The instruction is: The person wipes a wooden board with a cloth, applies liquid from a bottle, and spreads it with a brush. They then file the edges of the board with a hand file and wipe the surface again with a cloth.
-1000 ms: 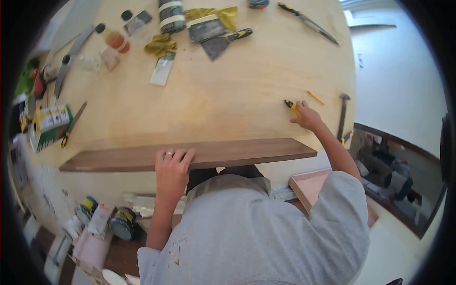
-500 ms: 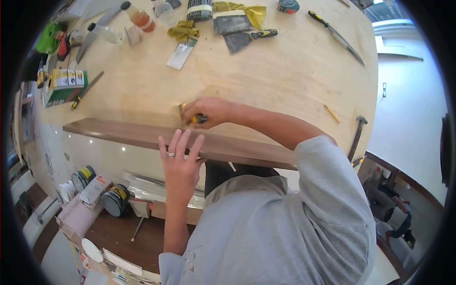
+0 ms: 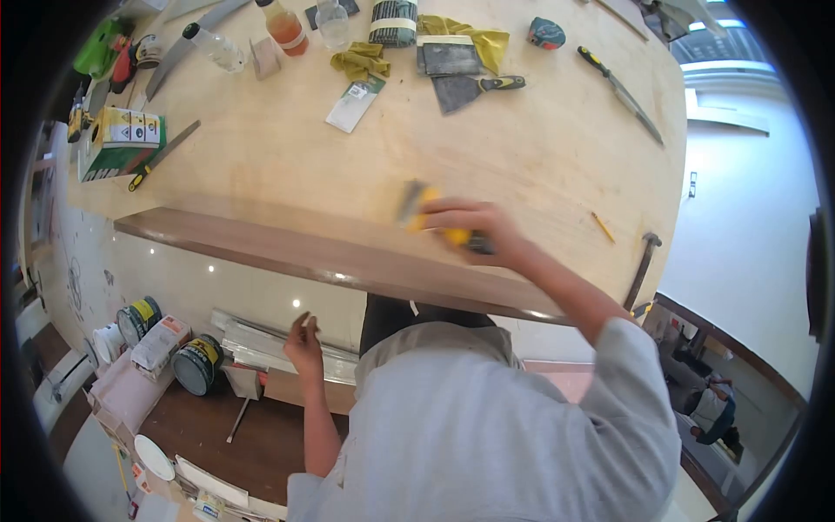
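Observation:
A long brown wooden board (image 3: 348, 252) lies along the near edge of the worktable. My right hand (image 3: 474, 226) is closed around a yellow-and-black hand tool (image 3: 456, 236) with a flat grey head, smeared by motion. It is over the board's far edge, toward the right half. My left hand (image 3: 304, 344) is off the board, below its near edge, with loosely curled fingers and nothing visible in them.
On the worktable (image 3: 287, 165) are a putty knife (image 3: 470, 90), a file (image 3: 165, 157), a metal can (image 3: 126, 139), a long yellow-and-black-handled tool (image 3: 619, 91), a pencil (image 3: 604, 227) and a hammer (image 3: 644, 270). Paint tins (image 3: 198, 364) stand below left. Another person (image 3: 718, 409) is at far right.
My left hand has lifted off the board and drawn back toward my body. My right hand has moved right with the yellow-and-black tool. The view has shifted slightly.

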Demonstrator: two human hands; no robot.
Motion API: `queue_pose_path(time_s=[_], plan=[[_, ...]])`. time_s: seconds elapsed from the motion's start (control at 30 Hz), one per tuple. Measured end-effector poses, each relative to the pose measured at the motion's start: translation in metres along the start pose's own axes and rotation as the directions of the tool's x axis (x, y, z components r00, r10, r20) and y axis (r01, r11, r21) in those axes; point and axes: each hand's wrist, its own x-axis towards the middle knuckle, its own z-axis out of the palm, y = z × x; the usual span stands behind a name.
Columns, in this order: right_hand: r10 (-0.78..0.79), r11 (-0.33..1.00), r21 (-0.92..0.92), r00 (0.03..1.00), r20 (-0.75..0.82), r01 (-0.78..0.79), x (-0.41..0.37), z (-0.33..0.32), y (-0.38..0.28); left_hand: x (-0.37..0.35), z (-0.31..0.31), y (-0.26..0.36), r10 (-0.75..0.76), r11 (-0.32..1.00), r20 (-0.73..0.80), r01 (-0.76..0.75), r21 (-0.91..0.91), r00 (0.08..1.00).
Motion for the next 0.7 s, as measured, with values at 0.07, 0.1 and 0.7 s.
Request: queue_pose_path(time_s=[0.07,0.1,0.7], plan=[[-0.076,0.995,0.072,0.995,0.071,0.071,0.034,0.014,0.027,0.026,0.023,-0.046,0.001,0.949,0.178,-0.058,0.311,0.984],[-0.028,0.997,0.072,0.997,0.072,0.023,0.031,0.021,0.058,0.022,0.024,-0.055,0.038,0.912,0.169,-0.103,0.397,0.985],[0.12,0.868,-0.398,0.902,-0.415,-0.299,0.128,-0.026,0.046,0.04,0.003,-0.126,-0.059,0.952,0.274,-0.028,0.304,0.96]])
